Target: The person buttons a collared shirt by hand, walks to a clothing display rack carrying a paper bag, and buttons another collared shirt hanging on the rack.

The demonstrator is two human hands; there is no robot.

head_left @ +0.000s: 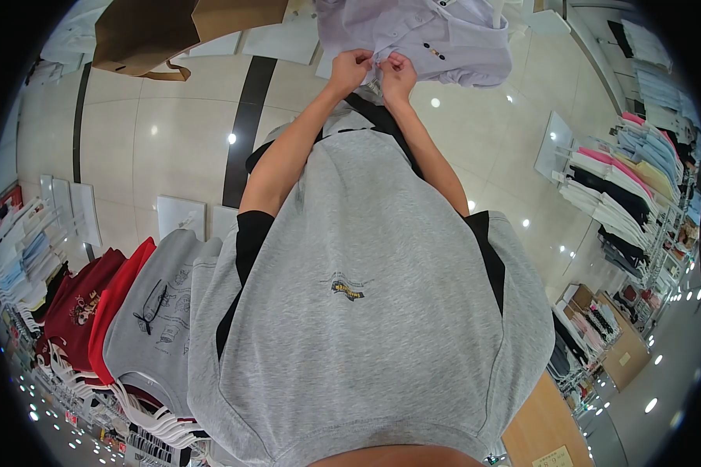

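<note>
In the head view, a pale lilac button-up shirt (467, 48) with dark bead-like trims is at the top. My left hand (353, 70) and my right hand (398, 76) are close together at its lower edge. Both have their fingers pinched on the shirt's front edge. Whether a button lies between the fingertips is too small to make out. A brown paper bag (144, 35) is left of the shirt, apart from my hands.
Clothes on hangers, among them a red garment (117, 300) and a grey top (160, 303), hang at my left. More hanging clothes (611, 191) fill racks at the right. White panels (181, 215) stand over the tiled floor (163, 124). A wooden surface (549, 424) is at lower right.
</note>
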